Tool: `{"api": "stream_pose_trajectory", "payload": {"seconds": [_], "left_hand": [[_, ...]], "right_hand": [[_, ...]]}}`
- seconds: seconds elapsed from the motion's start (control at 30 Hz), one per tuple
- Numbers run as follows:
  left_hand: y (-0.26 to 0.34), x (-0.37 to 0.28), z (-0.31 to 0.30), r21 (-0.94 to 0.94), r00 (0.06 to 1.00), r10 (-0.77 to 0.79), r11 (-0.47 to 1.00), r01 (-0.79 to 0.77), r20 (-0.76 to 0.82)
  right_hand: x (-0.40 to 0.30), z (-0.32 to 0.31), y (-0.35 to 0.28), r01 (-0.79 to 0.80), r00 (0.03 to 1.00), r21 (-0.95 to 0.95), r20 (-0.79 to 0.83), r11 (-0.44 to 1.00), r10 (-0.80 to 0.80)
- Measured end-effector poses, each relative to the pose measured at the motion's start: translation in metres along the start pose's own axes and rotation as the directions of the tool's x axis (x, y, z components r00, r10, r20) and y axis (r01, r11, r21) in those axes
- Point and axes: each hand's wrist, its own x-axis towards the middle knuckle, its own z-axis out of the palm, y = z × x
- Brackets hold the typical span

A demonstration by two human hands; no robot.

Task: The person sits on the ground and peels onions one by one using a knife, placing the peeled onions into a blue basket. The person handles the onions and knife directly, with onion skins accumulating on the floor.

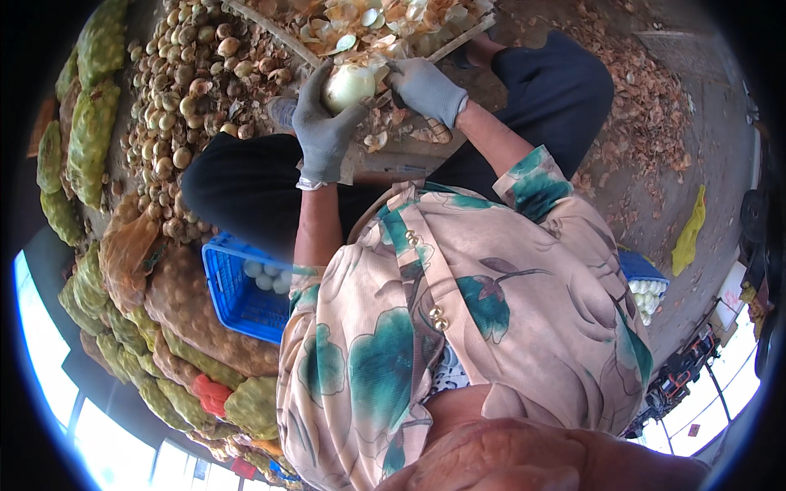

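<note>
A large, pale, mostly bare onion (349, 89) rests in my left hand (325, 126), which wears a grey knit glove. The thumb and fingers wrap around its left and lower sides. On the onion's right side, my right hand (427, 89), gloved the same way, has curled fingertips closed on a flap of loose brown onion skin (379, 66). Whether a small tool is also inside those fingers is hidden. Just beyond both hands lies a heap of shed onion skins (393, 27), bordered by wooden bars (276, 29).
Unpeeled onions (178, 92) cover the floor at left, beside filled mesh sacks (95, 141). A blue plastic crate (215, 294) near my left knee holds peeled onions (264, 276). Another blue crate (642, 270) with white onions stands at right. Skins (651, 123) litter the right-hand floor.
</note>
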Motion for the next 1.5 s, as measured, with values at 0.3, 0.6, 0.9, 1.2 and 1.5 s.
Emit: {"api": "stream_pose_trajectory", "payload": {"seconds": [0.3, 0.6, 0.9, 1.2, 1.5], "left_hand": [[0.001, 0.003, -0.006, 0.166, 1.000, 0.010, 0.986, -0.009, -0.003], [0.004, -0.001, 0.001, -0.031, 0.999, -0.025, 0.999, 0.024, -0.023], [0.005, 0.001, -0.008, 0.087, 1.000, 0.006, 0.996, -0.004, -0.018], [0.009, 0.001, -0.010, -0.219, 0.997, -0.076, 0.973, 0.072, -0.008], [0.002, 0.003, -0.022, -0.677, 0.994, -0.110, 0.732, 0.079, -0.002]], "right_hand": [[-0.025, 0.001, -0.034, 0.334, 0.896, -0.490, -0.100, 0.805, -0.433], [0.002, 0.016, 0.006, 0.085, 0.996, -0.415, 0.004, 0.906, -0.091], [-0.013, -0.017, -0.036, 0.236, 0.943, -0.292, -0.160, 0.927, -0.291], [0.019, 0.010, 0.022, -0.013, 1.000, -0.013, 0.005, 1.000, 0.013], [-0.103, 0.002, -0.042, -0.548, 0.832, 0.690, 0.390, 0.473, 0.394]]}}
